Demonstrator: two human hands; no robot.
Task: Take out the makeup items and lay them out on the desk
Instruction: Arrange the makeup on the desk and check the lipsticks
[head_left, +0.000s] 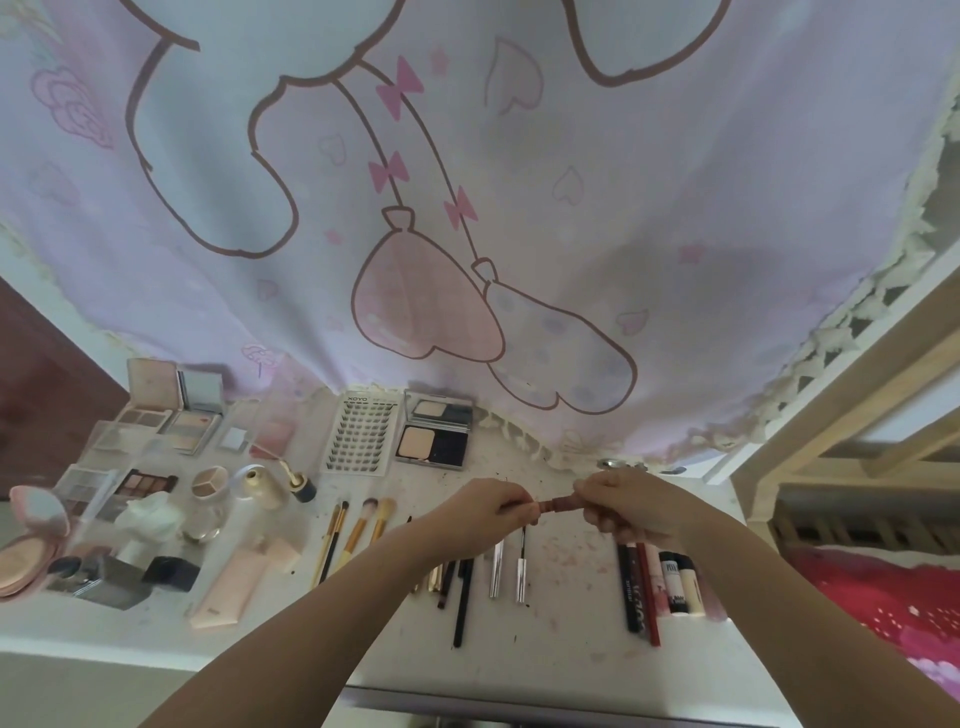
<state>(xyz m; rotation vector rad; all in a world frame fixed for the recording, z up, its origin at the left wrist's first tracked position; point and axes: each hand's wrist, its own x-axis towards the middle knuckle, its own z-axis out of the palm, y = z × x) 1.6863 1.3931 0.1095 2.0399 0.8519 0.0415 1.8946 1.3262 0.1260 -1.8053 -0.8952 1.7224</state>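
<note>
Both hands hold a reddish-brown lip tube (560, 504) level above the white desk (561, 644). My left hand (483, 506) grips its left end and my right hand (626, 504) grips its right end. Below them lie two silver wands (497, 566), dark pencils (460, 597) and gold-handled brushes (358, 530). Black and red pencils with small tubes (660, 587) lie under my right wrist. A lash tray (359, 436) and an open powder compact (436, 439) sit at the back.
Open palettes (171, 415), a pink round compact (31, 540), small jars, a pink tube (234, 582) and a perfume bottle (262, 486) crowd the desk's left. A pink cartoon curtain (467, 208) hangs behind. A wooden bed frame (831, 374) and red bedding (893, 603) stand right.
</note>
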